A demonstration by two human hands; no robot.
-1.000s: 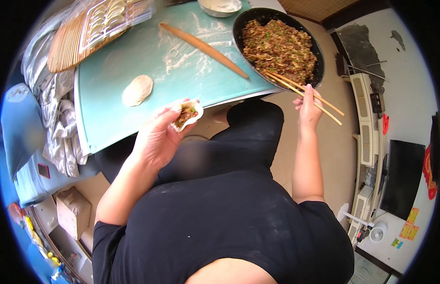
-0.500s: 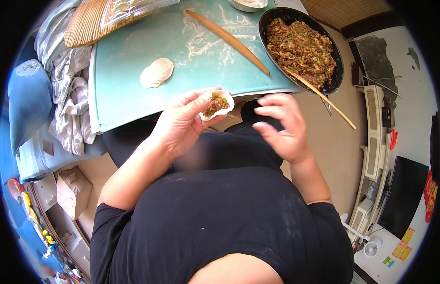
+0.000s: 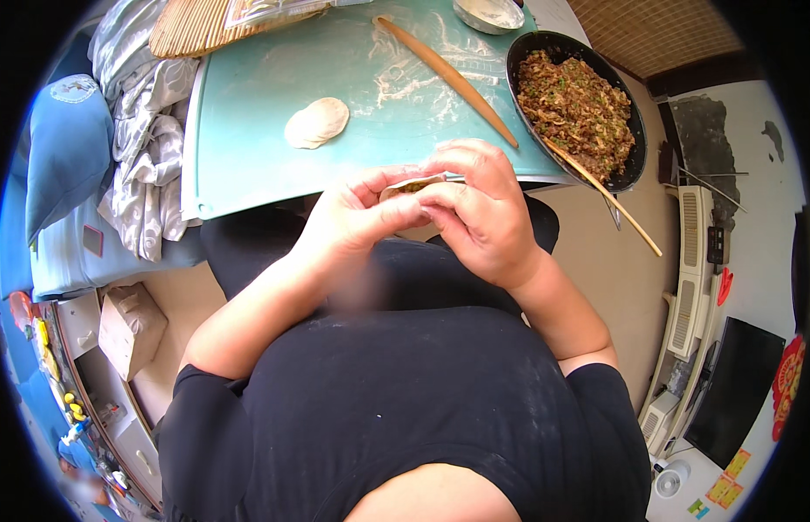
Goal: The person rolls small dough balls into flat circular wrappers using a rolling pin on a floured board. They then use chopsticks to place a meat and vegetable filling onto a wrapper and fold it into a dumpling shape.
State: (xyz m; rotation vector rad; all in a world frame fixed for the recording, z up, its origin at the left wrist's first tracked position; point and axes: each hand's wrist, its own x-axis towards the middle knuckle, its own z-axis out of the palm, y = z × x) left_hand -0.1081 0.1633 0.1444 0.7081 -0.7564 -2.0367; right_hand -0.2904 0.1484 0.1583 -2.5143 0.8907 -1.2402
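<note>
Head view: both hands meet above the lap — left hand (image 3: 357, 213) and right hand (image 3: 483, 209) pinch a filled dumpling wrapper (image 3: 411, 184) shut, fingers closed on its rim. Sealing is under way; pleating along the edge likely follows. Half a second ago the right hand hovered apart — chopsticks (image 3: 601, 193) rest on the filling bowl (image 3: 631, 130).

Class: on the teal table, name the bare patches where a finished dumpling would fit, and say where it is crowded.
Free: the near-left table, below the stacked wrappers, and the strip between wrappers and rolling pin. Crowded: the right side, with the filling pan and chopsticks, and the far edge by the bamboo mat.
</note>
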